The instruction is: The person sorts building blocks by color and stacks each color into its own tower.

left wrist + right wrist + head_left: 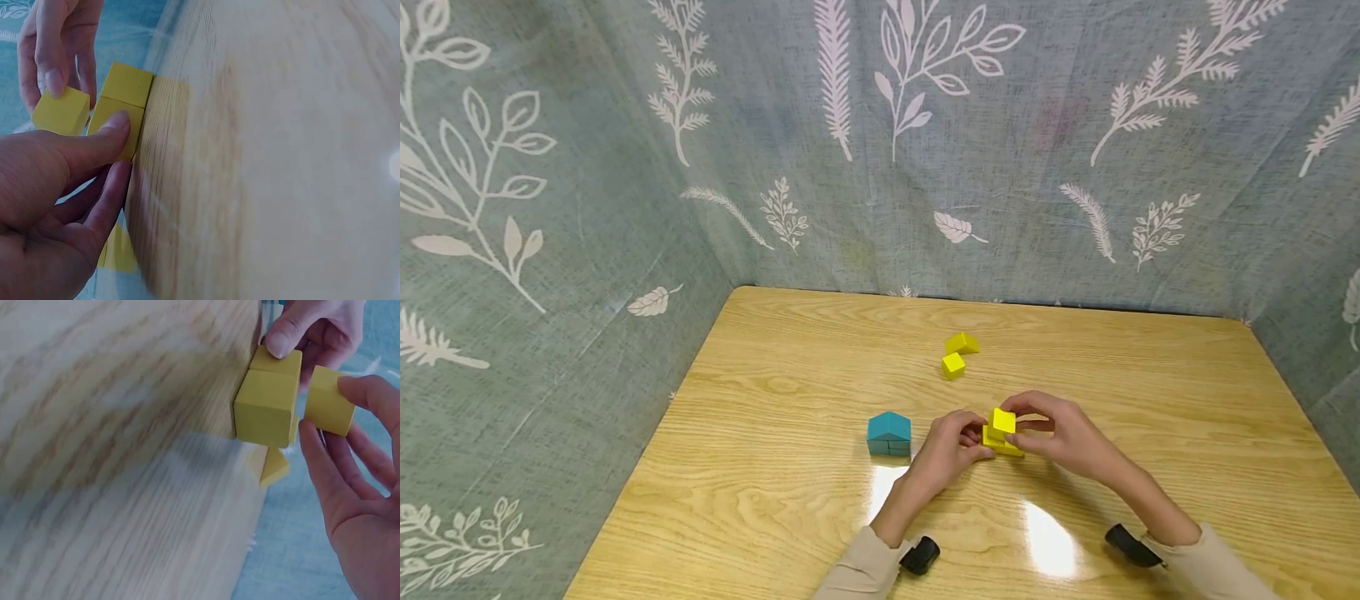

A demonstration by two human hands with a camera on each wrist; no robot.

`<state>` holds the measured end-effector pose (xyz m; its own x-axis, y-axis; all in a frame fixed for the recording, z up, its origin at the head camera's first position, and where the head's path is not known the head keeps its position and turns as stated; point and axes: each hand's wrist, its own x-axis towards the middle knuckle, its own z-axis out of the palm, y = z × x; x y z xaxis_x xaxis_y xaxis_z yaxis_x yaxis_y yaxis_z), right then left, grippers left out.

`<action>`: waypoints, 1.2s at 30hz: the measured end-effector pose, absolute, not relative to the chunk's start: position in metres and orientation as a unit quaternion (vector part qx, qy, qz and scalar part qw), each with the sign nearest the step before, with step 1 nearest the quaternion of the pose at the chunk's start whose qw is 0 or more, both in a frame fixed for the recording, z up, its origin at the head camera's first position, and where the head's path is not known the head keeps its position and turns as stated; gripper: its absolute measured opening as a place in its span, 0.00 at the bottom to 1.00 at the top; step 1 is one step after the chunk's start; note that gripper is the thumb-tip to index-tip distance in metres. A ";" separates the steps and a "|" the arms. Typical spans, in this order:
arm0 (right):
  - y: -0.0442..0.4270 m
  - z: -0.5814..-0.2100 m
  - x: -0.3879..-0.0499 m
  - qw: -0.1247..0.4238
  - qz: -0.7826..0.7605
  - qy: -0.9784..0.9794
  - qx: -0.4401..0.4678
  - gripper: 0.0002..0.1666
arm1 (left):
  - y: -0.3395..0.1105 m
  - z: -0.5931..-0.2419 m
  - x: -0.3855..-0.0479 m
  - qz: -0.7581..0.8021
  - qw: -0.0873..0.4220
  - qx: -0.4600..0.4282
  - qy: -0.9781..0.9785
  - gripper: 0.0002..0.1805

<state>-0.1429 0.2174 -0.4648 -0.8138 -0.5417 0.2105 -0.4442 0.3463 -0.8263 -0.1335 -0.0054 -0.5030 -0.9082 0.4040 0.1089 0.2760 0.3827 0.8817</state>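
Two yellow blocks (pixel 1011 452) stand side by side on the table, touching each other. My left hand (pixel 946 454) pinches the left one, its thumb on the face towards me, as the left wrist view shows with the yellow block (pixel 125 84) beside it uncovered. Just over this pair, my right hand (pixel 1063 433) holds a yellow cube (pixel 328 403) between thumb and fingertips. A gap shows between the cube and the pair in the right wrist view, so they look apart.
Left of my hands stands a small teal block house (pixel 889 435), a peaked block over lower blocks. Farther back lie a loose yellow cube (pixel 953 366) and a yellow triangular block (pixel 962 342). Patterned cloth (pixel 865 208) hangs behind the wooden table (pixel 775 375).
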 end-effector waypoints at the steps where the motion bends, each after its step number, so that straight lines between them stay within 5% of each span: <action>1: 0.217 -0.465 -0.143 0.053 -0.485 0.817 -0.306 0.19 | -0.006 -0.503 -0.133 0.514 0.059 0.209 0.830 0.17; 36: 0.215 -0.468 -0.144 0.043 -0.445 0.821 -0.355 0.19 | -0.006 -0.495 -0.133 0.498 0.044 0.229 0.835 0.18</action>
